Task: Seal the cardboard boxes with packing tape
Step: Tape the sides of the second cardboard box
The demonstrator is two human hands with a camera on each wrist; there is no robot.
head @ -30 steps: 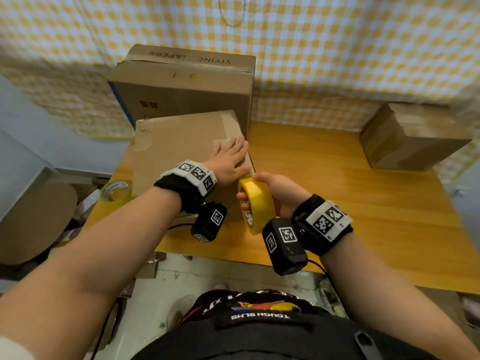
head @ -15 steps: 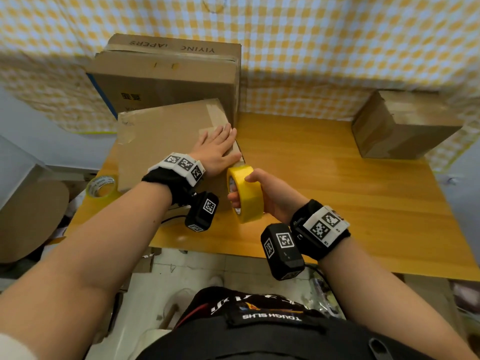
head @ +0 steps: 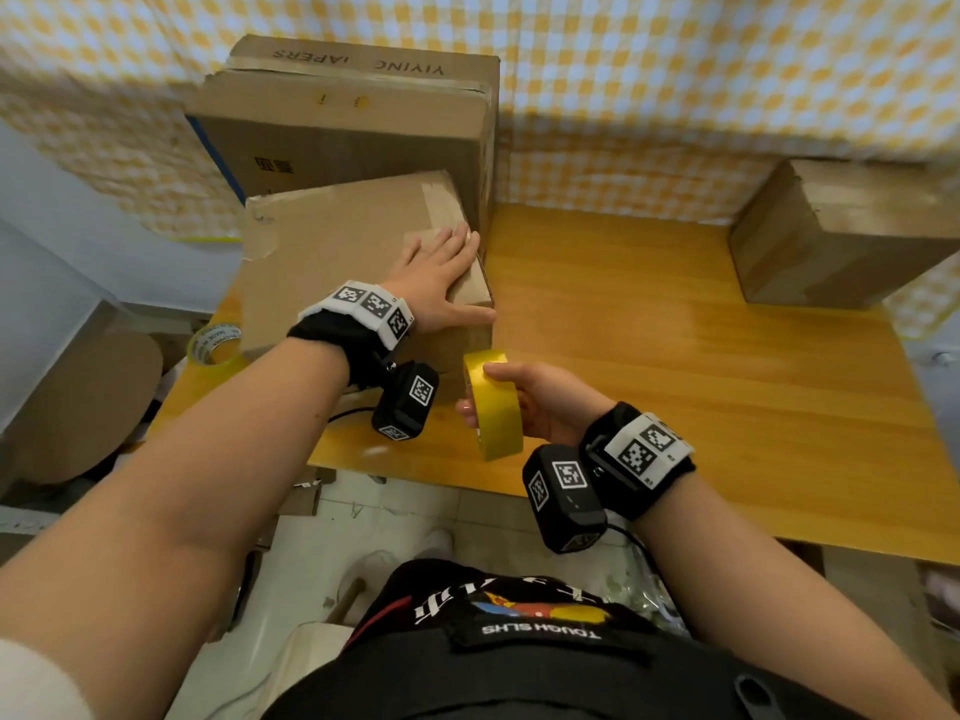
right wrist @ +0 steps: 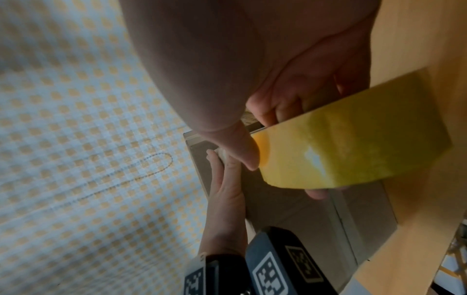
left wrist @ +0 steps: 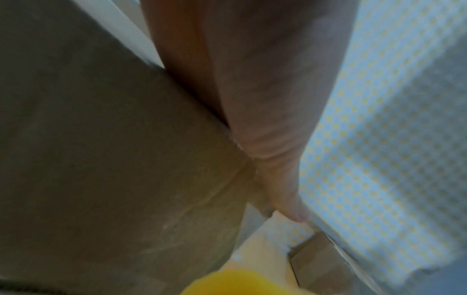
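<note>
A wooden table (head: 675, 366) stood against a wall hung with yellow-and-white checked cloth (head: 675, 70). Far left of your hands, a clear tape roll (head: 214, 345) lay at the table's edge. Your left hand (head: 439, 283) lay flat, fingers straight and together, on top of the small cardboard box (head: 332, 252), near its right edge; your thumb reached along the front right corner. Behind that hand, a large cardboard box (head: 353, 127) stood against the wall, the small box touching its front. Just below and right of your left hand, your right hand (head: 540, 407) gripped the yellow tape roll (head: 493, 407), thumb on the outer face and fingers curled through the core, as the right wrist view showed. The roll stood on edge just in front of the small box's near right corner. Well to the right of both hands, another cardboard box (head: 831, 236) sat by the wall.
</note>
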